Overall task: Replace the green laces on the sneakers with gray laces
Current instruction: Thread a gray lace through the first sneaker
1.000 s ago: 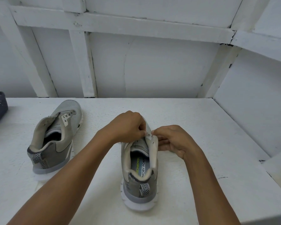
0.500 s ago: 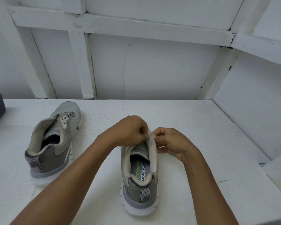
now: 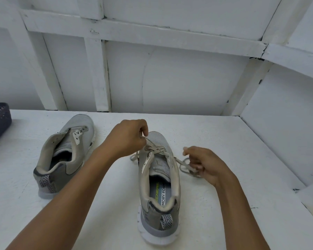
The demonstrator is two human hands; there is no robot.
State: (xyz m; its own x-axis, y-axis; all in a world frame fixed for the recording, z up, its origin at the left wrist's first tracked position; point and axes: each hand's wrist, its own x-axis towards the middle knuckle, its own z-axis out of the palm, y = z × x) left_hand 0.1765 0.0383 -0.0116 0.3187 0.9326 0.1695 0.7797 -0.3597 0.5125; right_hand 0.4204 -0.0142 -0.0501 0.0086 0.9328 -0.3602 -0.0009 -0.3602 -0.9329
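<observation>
Gray lace (image 3: 159, 150) crosses only the front eyelets of the near sneaker (image 3: 159, 186). Left hand (image 3: 128, 138) pinches one end at 11 o'clock. Right hand (image 3: 204, 163) clamps the bunched rest at 2. The second sneaker (image 3: 65, 154), at 10 o'clock, is unlaced. No green laces show.

Possibly workshop corner: white-painted framed plank walls (image 3: 179, 78), rough white bench (image 3: 224, 141).

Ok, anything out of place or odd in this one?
Nothing spilled or damaged. The left sneaker shows no lace and sits angled, not parallel with the right sneaker. That one carries gray lace only at its front eyelets; left hand pinches one strand, right hand grips the bunched rest.
</observation>
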